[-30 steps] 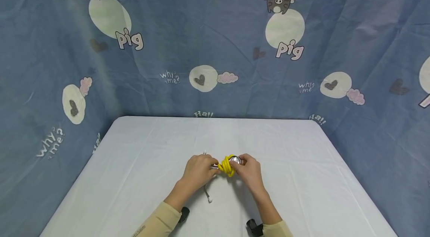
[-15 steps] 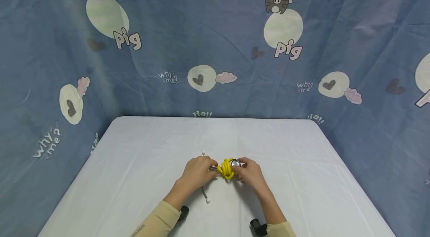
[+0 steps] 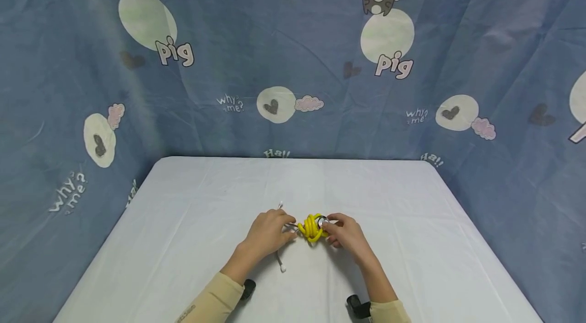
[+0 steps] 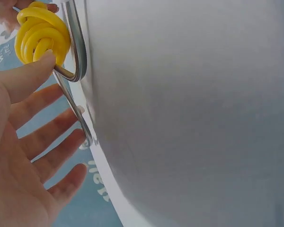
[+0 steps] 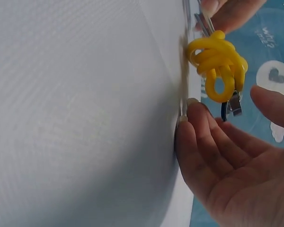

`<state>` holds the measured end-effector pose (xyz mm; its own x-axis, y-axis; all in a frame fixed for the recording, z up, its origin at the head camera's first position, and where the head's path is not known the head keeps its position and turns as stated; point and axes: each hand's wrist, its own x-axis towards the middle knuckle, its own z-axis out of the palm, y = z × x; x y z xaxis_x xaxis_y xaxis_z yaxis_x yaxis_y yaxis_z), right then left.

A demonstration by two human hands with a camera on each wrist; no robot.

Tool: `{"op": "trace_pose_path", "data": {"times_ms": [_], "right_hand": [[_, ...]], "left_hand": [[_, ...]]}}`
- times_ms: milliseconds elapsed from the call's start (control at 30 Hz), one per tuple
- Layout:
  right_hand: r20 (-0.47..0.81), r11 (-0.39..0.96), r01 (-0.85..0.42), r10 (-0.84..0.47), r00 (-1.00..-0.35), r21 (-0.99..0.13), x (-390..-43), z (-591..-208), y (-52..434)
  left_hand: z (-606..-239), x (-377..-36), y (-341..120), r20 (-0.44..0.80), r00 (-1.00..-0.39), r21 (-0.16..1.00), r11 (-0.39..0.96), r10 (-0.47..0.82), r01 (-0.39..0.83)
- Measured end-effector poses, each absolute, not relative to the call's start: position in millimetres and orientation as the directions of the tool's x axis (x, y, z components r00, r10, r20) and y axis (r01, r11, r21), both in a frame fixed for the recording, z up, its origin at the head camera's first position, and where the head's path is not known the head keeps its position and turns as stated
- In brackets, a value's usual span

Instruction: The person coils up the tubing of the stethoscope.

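Note:
A stethoscope lies on the white table (image 3: 206, 196), its yellow tubing (image 3: 312, 227) wound into a tight coil. My left hand (image 3: 267, 231) sits at the coil's left. In the left wrist view the thumb of my left hand (image 4: 23, 142) presses the yellow coil (image 4: 40, 35) beside the metal ear tubes (image 4: 78, 56), and the fingers are spread and straight. My right hand (image 3: 345, 234) is at the coil's right by the silver chest piece (image 3: 323, 221). In the right wrist view the fingertips of my right hand (image 5: 227, 161) rest on the table and the thumb stands apart from the coil (image 5: 217, 61).
A white ear tip (image 3: 283, 268) lies toward me below the left hand, another (image 3: 280, 205) beyond it. Blue cartoon-print cloth (image 3: 293, 58) hangs behind and on both sides of the table. Black wrist mounts (image 3: 358, 306) show at my sleeves.
My right hand has let go of the coil and now lies relaxed beside it. The coil has settled slightly lower on the table. My left hand has barely moved.

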<state>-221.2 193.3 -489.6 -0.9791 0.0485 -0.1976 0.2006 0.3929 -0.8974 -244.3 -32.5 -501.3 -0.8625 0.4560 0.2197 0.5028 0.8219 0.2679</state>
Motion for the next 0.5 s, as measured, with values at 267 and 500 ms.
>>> {"op": "trace_pose_path", "data": {"times_ms": [267,500], "right_hand": [[-0.203,0.382,0.200,0.035,-0.979,-0.902,-219.2,-492.5,194.9],[-0.172,0.358,0.168,0.022,-0.985,-0.918,-218.5,-490.5,194.2]], "left_hand": [[-500.5,-246.7,-36.9,0.214,-0.856,0.261,0.816,0.471,0.515],[-500.6,-248.3,-40.0,0.172,-0.871,0.275,0.827,0.460,0.491]]}}
